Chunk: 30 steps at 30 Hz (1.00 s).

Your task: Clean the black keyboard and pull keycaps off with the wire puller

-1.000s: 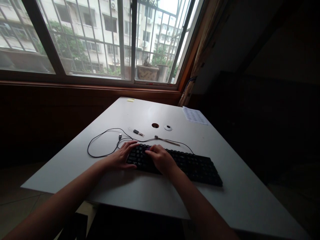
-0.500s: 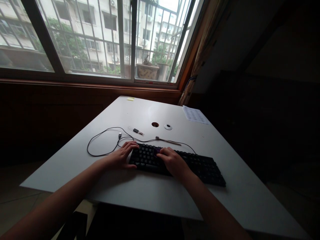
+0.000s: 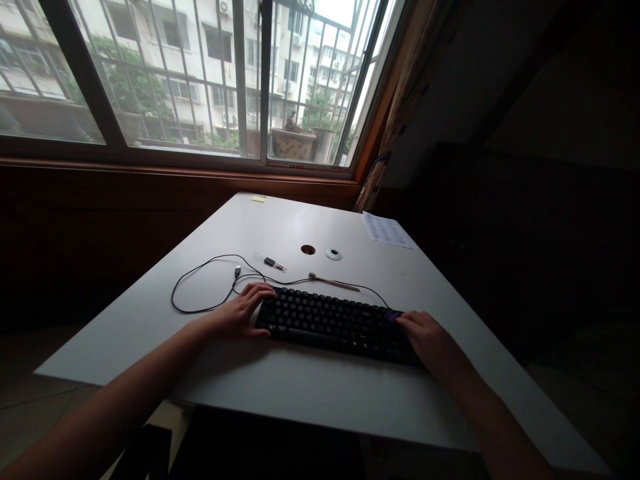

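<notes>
A black keyboard lies at a slant on the white table. My left hand grips its left end, fingers over the top corner and thumb at the lower edge. Over the keyboard's right part, my right hand pinches a small dark purple cloth against the keys. Most of that cloth is hidden by the fingers. The right end of the keyboard is partly covered by my right hand.
Behind the keyboard lie a looped black cable with a USB plug, a small brush and a black-handled wire tool. Farther back are a round table hole, its white cover, printed paper and a yellow note.
My right hand has slid to the right with the purple cloth, from the keyboard's left-middle keys to its right part. My left hand stays on the left end.
</notes>
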Tool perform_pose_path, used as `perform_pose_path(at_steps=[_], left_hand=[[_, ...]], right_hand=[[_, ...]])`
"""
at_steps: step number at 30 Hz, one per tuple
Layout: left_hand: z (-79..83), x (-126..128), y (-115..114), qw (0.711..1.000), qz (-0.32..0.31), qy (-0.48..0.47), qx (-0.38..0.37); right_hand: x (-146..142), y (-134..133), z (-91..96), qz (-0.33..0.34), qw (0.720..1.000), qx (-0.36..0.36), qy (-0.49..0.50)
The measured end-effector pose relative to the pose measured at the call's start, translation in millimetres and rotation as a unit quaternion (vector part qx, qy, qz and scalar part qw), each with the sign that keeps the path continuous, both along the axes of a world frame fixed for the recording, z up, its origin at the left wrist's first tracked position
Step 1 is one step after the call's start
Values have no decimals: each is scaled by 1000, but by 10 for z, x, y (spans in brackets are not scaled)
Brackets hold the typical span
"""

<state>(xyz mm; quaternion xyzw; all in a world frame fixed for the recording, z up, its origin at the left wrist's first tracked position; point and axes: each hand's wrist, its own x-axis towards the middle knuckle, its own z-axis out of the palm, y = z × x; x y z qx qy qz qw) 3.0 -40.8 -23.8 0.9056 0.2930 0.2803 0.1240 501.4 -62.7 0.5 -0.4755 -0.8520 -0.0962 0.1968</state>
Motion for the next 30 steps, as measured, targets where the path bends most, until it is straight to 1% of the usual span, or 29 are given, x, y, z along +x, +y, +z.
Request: perform_pose_path(at_steps=[5,7,9,11,12,13,15,17,19,21,22,23,25,30], left_hand=[[4,4,-10,1000,4,8,-2],[-7,5,-6,1000,3,5,-3],[-22,3,2,1000,2,2,-5],[-34,2,7,1000,2,3,-7],[-36,2,8,1000,3,3,-8],[-36,3,7,1000,4,5,-9],[-28,5,1,1000,4,4,-9],[-14,7,-9,1000,5,2,-8],[-5,7,-16,1000,6,2,-8],[-5,6,-17,1000,4,2,-11],[-9,4,-14,1000,3,1,-12],[-14,2,-11,1000,3,-2,-13],[-23,-2,-3,1000,3,-4,-15],[-19,-8,2,1000,-1,0,-17]], right_hand=[[773,-23,-117,-66,998,13,-4],[983,-22,-138,-84,996,11,-10],[1080,-23,-125,-100,995,14,-9],[1033,-28,-78,-113,993,25,6],[952,-30,-44,-118,992,35,18],[835,-32,-6,-120,991,44,32],[515,-33,73,-108,990,63,63],[137,-31,139,-71,991,66,90],[-208,-29,175,-18,995,44,92],[-436,-25,173,36,997,13,73],[-488,-21,158,54,997,3,61],[-497,-13,134,65,997,-2,50],[-401,9,67,65,997,3,37],[144,27,-108,21,999,24,26]])
